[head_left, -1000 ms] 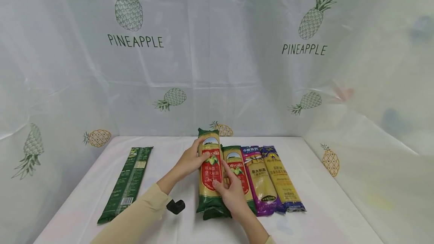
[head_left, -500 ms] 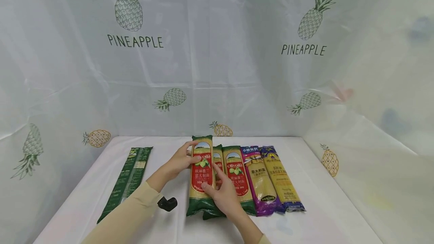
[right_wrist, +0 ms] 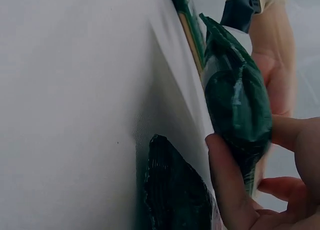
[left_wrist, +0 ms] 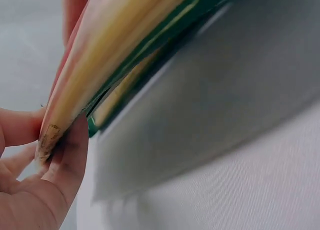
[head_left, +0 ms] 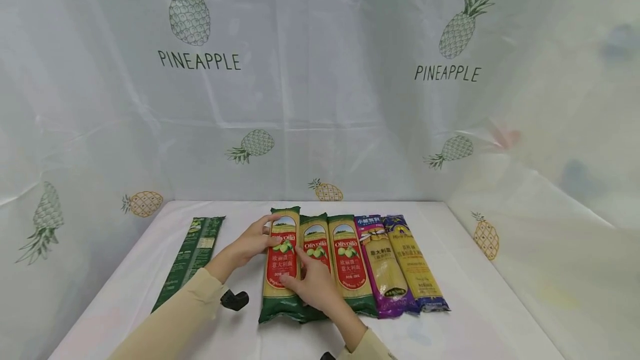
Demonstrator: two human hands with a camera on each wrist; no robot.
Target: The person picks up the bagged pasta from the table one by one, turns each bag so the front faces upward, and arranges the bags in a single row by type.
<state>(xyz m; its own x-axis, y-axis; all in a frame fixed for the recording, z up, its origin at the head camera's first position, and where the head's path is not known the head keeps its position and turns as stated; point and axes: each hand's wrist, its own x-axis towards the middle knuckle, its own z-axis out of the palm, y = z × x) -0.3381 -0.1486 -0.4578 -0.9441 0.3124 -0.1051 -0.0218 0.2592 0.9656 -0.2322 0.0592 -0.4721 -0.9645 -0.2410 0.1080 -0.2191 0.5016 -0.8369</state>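
A green-ended spaghetti packet with a red label is held slightly above the table, tilted. My left hand grips its upper left side, thumb on the front and fingers behind, as the left wrist view shows on the packet. My right hand pinches the packet's lower right edge; in the right wrist view its fingers wrap the green end. A matching spaghetti packet lies just to the right, partly covered by my right hand. Another matching packet lies beside that one.
Farther right lie a purple pasta packet and a yellow-and-blue pasta packet, side by side. A green packet lies back-side up at the left, partly behind my left sleeve. The white table meets a pineapple-print curtain at the back.
Both hands have carried the held packet left and lower, from over the row towards the table. The matching packet beneath it is now more exposed.
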